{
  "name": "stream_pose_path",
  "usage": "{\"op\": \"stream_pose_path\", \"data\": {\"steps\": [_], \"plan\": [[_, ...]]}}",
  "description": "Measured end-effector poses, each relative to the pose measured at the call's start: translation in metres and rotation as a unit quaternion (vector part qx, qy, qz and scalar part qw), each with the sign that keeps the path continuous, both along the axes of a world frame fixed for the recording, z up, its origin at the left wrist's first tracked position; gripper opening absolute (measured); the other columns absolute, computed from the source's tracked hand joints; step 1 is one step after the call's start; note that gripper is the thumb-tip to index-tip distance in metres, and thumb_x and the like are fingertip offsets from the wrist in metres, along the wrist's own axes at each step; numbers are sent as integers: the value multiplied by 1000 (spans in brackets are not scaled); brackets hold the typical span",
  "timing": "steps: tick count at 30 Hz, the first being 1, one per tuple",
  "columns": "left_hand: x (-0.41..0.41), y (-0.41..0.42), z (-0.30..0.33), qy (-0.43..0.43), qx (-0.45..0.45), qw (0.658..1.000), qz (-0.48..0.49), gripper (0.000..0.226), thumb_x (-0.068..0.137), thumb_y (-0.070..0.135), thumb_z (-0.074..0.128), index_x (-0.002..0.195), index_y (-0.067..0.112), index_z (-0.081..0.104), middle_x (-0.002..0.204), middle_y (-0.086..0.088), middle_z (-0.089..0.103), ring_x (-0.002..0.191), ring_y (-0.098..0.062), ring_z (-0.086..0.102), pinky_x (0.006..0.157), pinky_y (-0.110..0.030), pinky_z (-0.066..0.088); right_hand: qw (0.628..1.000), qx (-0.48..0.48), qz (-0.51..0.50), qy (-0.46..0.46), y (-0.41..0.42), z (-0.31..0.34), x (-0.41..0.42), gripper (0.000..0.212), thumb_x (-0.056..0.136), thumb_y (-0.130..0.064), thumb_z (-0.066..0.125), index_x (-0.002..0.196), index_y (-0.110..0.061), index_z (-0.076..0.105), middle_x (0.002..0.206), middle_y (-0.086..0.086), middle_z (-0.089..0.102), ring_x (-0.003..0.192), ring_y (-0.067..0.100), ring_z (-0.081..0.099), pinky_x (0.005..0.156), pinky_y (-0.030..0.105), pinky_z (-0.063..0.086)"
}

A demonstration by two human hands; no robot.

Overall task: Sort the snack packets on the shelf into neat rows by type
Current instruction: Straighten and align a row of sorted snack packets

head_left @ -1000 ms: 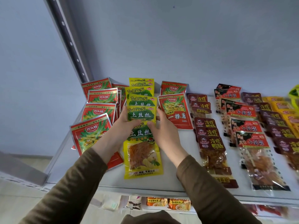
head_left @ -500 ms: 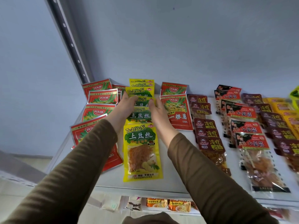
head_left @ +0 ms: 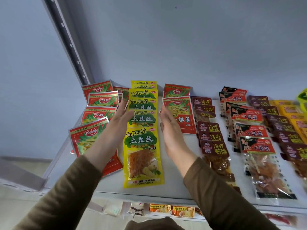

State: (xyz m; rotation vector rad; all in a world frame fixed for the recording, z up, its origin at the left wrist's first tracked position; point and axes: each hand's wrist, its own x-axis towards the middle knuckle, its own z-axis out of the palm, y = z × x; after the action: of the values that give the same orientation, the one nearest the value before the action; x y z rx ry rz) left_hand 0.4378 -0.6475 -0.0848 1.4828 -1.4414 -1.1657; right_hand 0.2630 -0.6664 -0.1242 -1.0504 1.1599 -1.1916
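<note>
- i see my left hand [head_left: 116, 123] flat and released, fingers straight, set along the left edge of the row of glossy yellow-and-green potato-shred snack packets [head_left: 143, 130]; whether it touches the packets i cannot tell.
- my right hand [head_left: 171, 128] is likewise released, palm facing inward, just beside the right edge of that same row, grasping nothing.
- the yellow row runs front to back on the white metal shelf [head_left: 174, 185], packets overlapping like shingles, the nearest one lying flat with a clear window showing orange shreds.
- left of it, a row of shiny red foil packets with green onion artwork [head_left: 98, 113] overlaps toward the back; my left forearm in a brown sleeve [head_left: 69, 193] covers part of the nearest one.
- right of my right hand, two more red foil onion packets [head_left: 177, 110] lie one behind the other.
- further right stand rows of dark maroon packets with yellow lettering [head_left: 211, 138], then red-and-black topped clear packets [head_left: 254, 140], more maroon packets [head_left: 282, 123] and plain yellow packets [head_left: 292, 113] at the far edge.
- a lower shelf shows small orange packets [head_left: 172, 209].
</note>
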Motion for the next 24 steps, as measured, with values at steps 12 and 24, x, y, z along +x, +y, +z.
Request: {"op": "stream_pose_path", "data": {"steps": [12, 24], "plan": [[-33, 20, -31, 47, -15, 996, 68, 64, 104, 53, 39, 161, 42, 11, 169, 21, 8, 154, 2, 0, 129, -43, 5, 995, -71, -58, 31, 26, -23, 22, 42, 110, -28, 37, 151, -21, 40, 143, -15, 46, 106, -32, 46, 88, -2, 37], [-22, 34, -27, 70, -82, 988, 115, 51, 101, 51, 49, 150, 44, 41, 152, 19, 47, 143, -5, 42, 120, -45, 35, 975, -183, -63, 108, 30, -10, 12, 32, 107, -27, 49, 139, -28, 50, 142, -12, 51, 135, 7, 46, 112, 24, 37]]}}
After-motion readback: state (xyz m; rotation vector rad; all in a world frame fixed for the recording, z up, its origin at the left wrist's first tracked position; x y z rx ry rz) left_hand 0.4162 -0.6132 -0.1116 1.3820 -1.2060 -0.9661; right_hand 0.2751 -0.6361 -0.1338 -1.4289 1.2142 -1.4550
